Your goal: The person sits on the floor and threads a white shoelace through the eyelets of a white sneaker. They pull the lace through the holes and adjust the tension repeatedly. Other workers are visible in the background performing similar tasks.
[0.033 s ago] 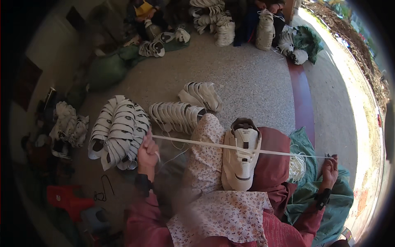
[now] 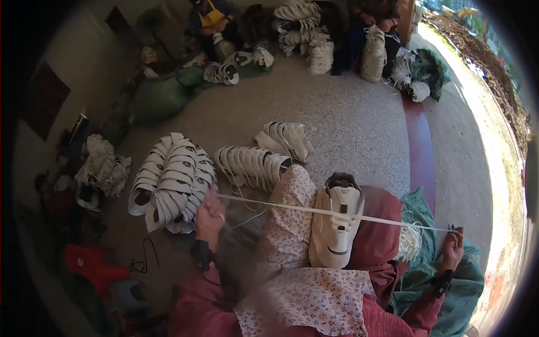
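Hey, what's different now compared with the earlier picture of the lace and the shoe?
Nothing visibly changed. The left hand and right hand hold the white lace stretched tight across the white shoe on the lap, exactly as before.

a speckled grey stone floor fills the middle, in shade. along its right side runs a dark red step, and beyond that a pale paved strip lies in bright sunlight, edged by brown rubble and earth toward the upper right corner. a dim pale wall rises at the upper left, with a dark panel set in it.
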`<action>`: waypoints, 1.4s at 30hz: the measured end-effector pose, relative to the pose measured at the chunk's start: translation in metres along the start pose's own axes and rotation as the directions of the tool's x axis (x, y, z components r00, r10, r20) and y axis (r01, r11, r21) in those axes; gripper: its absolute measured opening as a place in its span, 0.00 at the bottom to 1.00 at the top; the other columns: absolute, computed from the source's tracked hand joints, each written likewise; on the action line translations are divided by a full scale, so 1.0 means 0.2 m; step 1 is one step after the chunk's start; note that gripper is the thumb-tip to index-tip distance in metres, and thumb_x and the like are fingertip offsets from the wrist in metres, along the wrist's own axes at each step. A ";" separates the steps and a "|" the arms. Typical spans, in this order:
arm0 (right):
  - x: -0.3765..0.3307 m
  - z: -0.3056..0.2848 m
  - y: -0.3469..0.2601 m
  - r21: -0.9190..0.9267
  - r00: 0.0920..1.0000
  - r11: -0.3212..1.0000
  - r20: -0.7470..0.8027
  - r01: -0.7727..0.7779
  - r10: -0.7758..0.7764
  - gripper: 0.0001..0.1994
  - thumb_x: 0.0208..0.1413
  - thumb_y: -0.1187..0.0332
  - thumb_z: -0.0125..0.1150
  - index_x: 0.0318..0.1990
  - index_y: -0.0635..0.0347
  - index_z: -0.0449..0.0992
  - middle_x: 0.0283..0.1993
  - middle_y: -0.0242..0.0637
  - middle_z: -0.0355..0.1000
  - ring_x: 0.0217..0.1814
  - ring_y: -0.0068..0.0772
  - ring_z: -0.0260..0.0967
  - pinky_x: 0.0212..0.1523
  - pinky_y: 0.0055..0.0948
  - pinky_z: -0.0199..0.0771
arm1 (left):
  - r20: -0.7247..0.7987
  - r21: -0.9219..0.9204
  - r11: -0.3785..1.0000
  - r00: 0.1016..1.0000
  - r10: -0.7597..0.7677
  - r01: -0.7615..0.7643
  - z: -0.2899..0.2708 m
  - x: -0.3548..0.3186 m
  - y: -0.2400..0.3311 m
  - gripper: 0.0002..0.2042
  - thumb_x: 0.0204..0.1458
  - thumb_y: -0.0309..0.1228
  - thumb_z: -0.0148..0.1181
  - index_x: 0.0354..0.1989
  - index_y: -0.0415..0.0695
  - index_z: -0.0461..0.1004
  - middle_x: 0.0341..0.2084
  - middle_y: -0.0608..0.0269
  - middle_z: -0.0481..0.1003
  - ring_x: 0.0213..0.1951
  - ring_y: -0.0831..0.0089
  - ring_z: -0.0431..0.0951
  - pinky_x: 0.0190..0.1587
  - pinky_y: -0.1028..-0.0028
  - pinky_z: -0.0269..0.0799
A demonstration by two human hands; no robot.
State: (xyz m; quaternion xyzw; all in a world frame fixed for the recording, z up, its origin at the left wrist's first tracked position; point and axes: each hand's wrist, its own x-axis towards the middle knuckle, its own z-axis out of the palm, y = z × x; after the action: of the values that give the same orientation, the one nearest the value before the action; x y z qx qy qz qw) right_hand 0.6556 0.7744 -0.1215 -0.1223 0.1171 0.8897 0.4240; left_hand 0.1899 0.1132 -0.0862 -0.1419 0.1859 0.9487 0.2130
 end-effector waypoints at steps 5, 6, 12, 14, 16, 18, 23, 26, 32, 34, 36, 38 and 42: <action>0.17 -0.49 -0.63 -0.144 1.000 0.989 0.021 0.023 -0.021 0.14 0.67 0.70 0.50 0.55 0.70 0.72 0.42 0.42 0.76 0.45 0.33 0.75 0.40 0.28 0.75 | -0.065 -0.041 0.995 0.994 0.089 -0.092 -0.34 0.07 0.08 0.15 0.66 0.30 0.45 0.57 0.37 0.64 0.19 0.73 0.65 0.16 0.81 0.60 0.19 0.78 0.55; 0.15 -0.51 -0.62 -0.199 0.997 0.977 -0.015 0.075 -0.080 0.15 0.67 0.69 0.50 0.55 0.69 0.72 0.43 0.42 0.76 0.46 0.34 0.75 0.41 0.29 0.75 | -0.078 -0.041 0.993 0.991 0.105 -0.109 -0.32 0.01 0.09 0.15 0.66 0.30 0.45 0.57 0.37 0.64 0.19 0.73 0.66 0.17 0.81 0.61 0.20 0.78 0.56; 0.06 -0.50 -0.45 -0.587 0.953 0.801 -0.165 0.112 -0.254 0.17 0.65 0.65 0.51 0.59 0.61 0.69 0.48 0.42 0.73 0.49 0.37 0.72 0.45 0.34 0.73 | -0.177 0.193 0.978 0.978 0.109 -0.074 -0.39 -0.12 0.12 0.14 0.66 0.32 0.47 0.54 0.38 0.69 0.21 0.70 0.70 0.20 0.79 0.67 0.26 0.79 0.61; 0.05 -0.47 -0.36 -0.679 0.953 0.730 -0.167 0.075 -0.253 0.18 0.65 0.64 0.52 0.60 0.59 0.68 0.50 0.42 0.72 0.49 0.38 0.71 0.47 0.36 0.72 | -0.158 0.472 0.879 0.987 0.012 0.065 -0.36 -0.16 0.14 0.14 0.66 0.36 0.49 0.49 0.38 0.73 0.23 0.68 0.73 0.23 0.77 0.70 0.30 0.77 0.65; 0.06 -0.41 -0.26 -0.769 0.965 0.636 -0.111 0.069 -0.238 0.19 0.64 0.63 0.53 0.61 0.56 0.67 0.51 0.42 0.72 0.50 0.39 0.70 0.48 0.37 0.71 | -0.170 0.938 0.307 0.985 0.002 0.162 -0.15 -0.20 0.12 0.17 0.62 0.41 0.54 0.44 0.37 0.76 0.25 0.65 0.74 0.28 0.72 0.73 0.34 0.72 0.70; 0.12 -0.32 -0.07 -0.848 0.989 0.527 -0.031 0.052 -0.147 0.21 0.64 0.62 0.53 0.62 0.54 0.66 0.53 0.42 0.71 0.51 0.40 0.70 0.50 0.39 0.71 | -0.008 0.918 -0.396 0.998 0.067 0.034 -0.04 -0.21 0.09 0.18 0.59 0.44 0.58 0.39 0.38 0.78 0.28 0.61 0.76 0.32 0.68 0.76 0.37 0.69 0.72; 0.26 -0.07 0.73 -0.922 0.965 0.356 0.214 0.149 0.150 0.21 0.65 0.64 0.52 0.63 0.59 0.64 0.51 0.43 0.71 0.49 0.38 0.71 0.47 0.36 0.73 | 0.539 0.771 -0.310 0.829 -0.146 -0.556 0.44 0.10 -0.37 0.17 0.59 0.42 0.59 0.43 0.39 0.78 0.37 0.53 0.78 0.43 0.58 0.78 0.49 0.65 0.71; 0.13 0.18 1.39 -0.960 0.924 0.012 0.274 0.281 0.266 0.24 0.63 0.66 0.55 0.62 0.72 0.63 0.47 0.44 0.72 0.45 0.35 0.74 0.43 0.28 0.77 | 0.611 0.752 -0.074 0.735 -0.293 -0.655 0.71 0.16 -0.76 0.18 0.60 0.43 0.58 0.46 0.39 0.77 0.41 0.51 0.77 0.49 0.58 0.76 0.52 0.64 0.69; 0.05 0.01 1.85 -0.513 0.735 -0.527 0.442 0.677 0.514 0.25 0.66 0.61 0.50 0.63 0.73 0.63 0.61 0.56 0.67 0.63 0.45 0.65 0.64 0.35 0.63 | 0.636 0.724 -0.126 0.728 -0.258 -0.678 0.61 0.23 -1.36 0.18 0.61 0.41 0.54 0.52 0.40 0.74 0.50 0.50 0.73 0.56 0.52 0.70 0.59 0.60 0.66; -0.04 0.08 1.96 -0.858 0.904 -0.358 0.239 0.367 0.354 0.25 0.68 0.61 0.46 0.63 0.75 0.63 0.61 0.57 0.67 0.62 0.45 0.66 0.64 0.33 0.62 | 0.650 0.727 -0.107 0.730 -0.209 -0.678 0.57 0.23 -1.37 0.18 0.62 0.40 0.52 0.54 0.40 0.72 0.51 0.49 0.72 0.56 0.52 0.70 0.59 0.60 0.66; 0.02 0.00 1.93 -0.822 0.875 -0.368 0.291 0.435 0.386 0.24 0.69 0.62 0.46 0.63 0.75 0.63 0.61 0.56 0.68 0.61 0.43 0.67 0.63 0.33 0.63 | 0.713 0.690 -0.089 0.695 -0.092 -0.719 0.51 0.21 -1.40 0.15 0.63 0.34 0.50 0.54 0.40 0.70 0.48 0.49 0.72 0.53 0.52 0.71 0.56 0.61 0.68; -0.01 0.02 1.93 -0.825 0.865 -0.348 0.297 0.446 0.405 0.24 0.69 0.62 0.46 0.63 0.75 0.64 0.61 0.55 0.68 0.62 0.42 0.67 0.63 0.33 0.64 | 0.722 0.688 -0.081 0.692 -0.025 -0.721 0.49 0.17 -1.41 0.13 0.62 0.32 0.50 0.51 0.39 0.69 0.47 0.49 0.72 0.51 0.51 0.72 0.54 0.60 0.69; -0.01 0.03 1.95 -0.732 0.822 -0.421 0.340 0.536 0.456 0.23 0.68 0.63 0.46 0.62 0.75 0.64 0.62 0.56 0.67 0.64 0.47 0.65 0.65 0.36 0.61 | 0.686 0.726 -0.054 0.728 -0.007 -0.685 0.53 0.09 -1.33 0.09 0.62 0.28 0.51 0.48 0.39 0.66 0.44 0.47 0.72 0.48 0.48 0.73 0.50 0.58 0.70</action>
State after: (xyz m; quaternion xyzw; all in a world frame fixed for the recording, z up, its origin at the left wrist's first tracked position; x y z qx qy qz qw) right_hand 0.3511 0.5357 -0.0742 -0.1549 -0.8265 0.5164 0.1618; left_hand 0.2763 0.3864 -0.0760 0.3457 0.7427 0.5729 0.0273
